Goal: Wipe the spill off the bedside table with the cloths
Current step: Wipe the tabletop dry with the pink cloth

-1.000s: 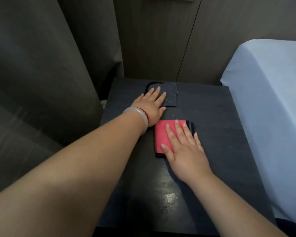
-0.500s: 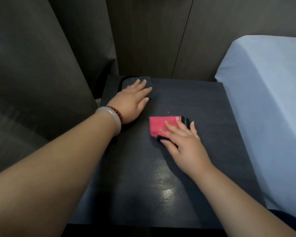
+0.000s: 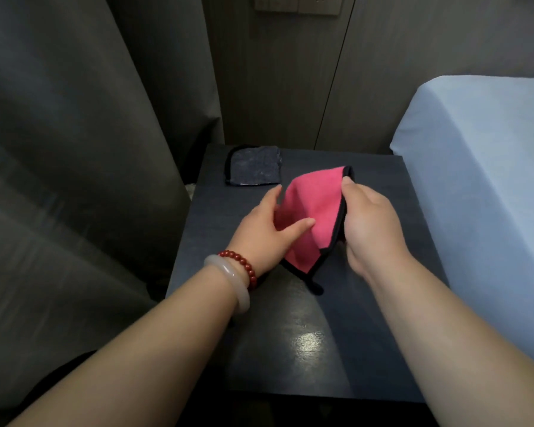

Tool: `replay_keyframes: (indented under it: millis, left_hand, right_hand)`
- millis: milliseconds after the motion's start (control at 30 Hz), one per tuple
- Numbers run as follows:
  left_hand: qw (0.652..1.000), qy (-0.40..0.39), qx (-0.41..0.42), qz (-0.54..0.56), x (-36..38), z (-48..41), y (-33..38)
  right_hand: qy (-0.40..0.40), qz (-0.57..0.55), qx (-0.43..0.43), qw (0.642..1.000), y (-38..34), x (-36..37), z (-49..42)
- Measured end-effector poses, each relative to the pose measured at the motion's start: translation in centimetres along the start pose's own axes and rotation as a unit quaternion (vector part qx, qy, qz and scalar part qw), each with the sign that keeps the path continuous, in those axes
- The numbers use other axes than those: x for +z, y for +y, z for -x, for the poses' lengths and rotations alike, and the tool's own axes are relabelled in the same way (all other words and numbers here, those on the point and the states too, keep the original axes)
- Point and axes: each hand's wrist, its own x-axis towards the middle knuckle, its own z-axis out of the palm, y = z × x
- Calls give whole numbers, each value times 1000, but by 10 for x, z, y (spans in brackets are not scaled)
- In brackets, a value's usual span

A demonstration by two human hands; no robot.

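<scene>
Above the bedside table [image 3: 383, 217], both hands hold the pink cloth [image 3: 313, 211] clear of the top, apparently to unfold or turn it to a fresh face. Right hand [image 3: 372, 224] is pinched shut on the black-bound edge; left hand [image 3: 269, 232] has its thumb pressed against the pink face, fingers hidden behind. Cloth's long axis runs from the far right down toward the person, one corner hanging lowest. Dark cloth [image 3: 255, 166] lies flat at the far left corner, untouched.
</scene>
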Motion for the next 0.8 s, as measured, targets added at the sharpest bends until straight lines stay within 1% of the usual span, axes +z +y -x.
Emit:
replay_keyframes:
  millis: [33, 133, 200, 267, 300, 333, 367, 400, 433, 467, 500, 533, 567, 600, 633, 667, 700, 800]
  left_hand:
    - [1000, -7, -8, -13, -1, -2, 0]
    - [996, -13, 24, -80, -11, -9, 4]
    - [998, -22, 31, -56, -24, -13, 9]
    - [998, -57, 23, -11, -38, -17, 15]
    - [997, -78, 23, -16, -43, -18, 18]
    - [994, -95, 28, -55, -44, -17, 20]
    - [987, -97, 37, -122, -41, -16, 22]
    - [975, -82, 51, -202, -35, -14, 22]
    - [957, -51, 68, -277, -27, -10, 22]
    - [939, -14, 87, -332, -17, -4, 23]
    - [925, 12, 101, -367, -4, 4, 24]
    - [917, 19, 112, -383, 11, 13, 24]
    - [915, 5, 120, -386, 26, 22, 24]
    - [916, -19, 117, -383, 40, 29, 23]
    - [917, -49, 98, -383, 51, 33, 18]
    - [916, -74, 73, -386, 59, 35, 12]
    - [914, -87, 54, -393, 64, 34, 5]
    - [900, -86, 55, -423, 71, 21, -10]
  right_hand:
    - [19, -3, 0, 1000, 0, -1, 0]
    - [77, -3, 23, 997, 4, -13, -6]
    - [112, 20, 30, 993, 7, -26, -12]
    - [140, 109, -12, 984, 11, -43, -19]
    - [146, 170, -44, 973, 12, -51, -20]
    - [143, 234, -73, 959, 14, -57, -20]
    - [135, 297, -94, 941, 16, -62, -19]
    - [120, 354, -101, 922, 20, -65, -18]
    - [102, 415, -93, 899, 25, -66, -15]
    - [85, 470, -83, 875, 31, -66, -10]
    - [72, 502, -94, 857, 39, -65, -4]
    - [68, 512, -141, 845, 43, -63, 5]
    - [52, 519, -197, 830, 49, -60, 13]
    - [15, 536, -232, 811, 56, -57, 22]
    - [-34, 556, -243, 794, 65, -56, 29]
    - [-81, 573, -235, 781, 74, -54, 34]
    - [-108, 585, -216, 774, 84, -54, 35]
    - [-110, 600, -182, 772, 100, -55, 24]
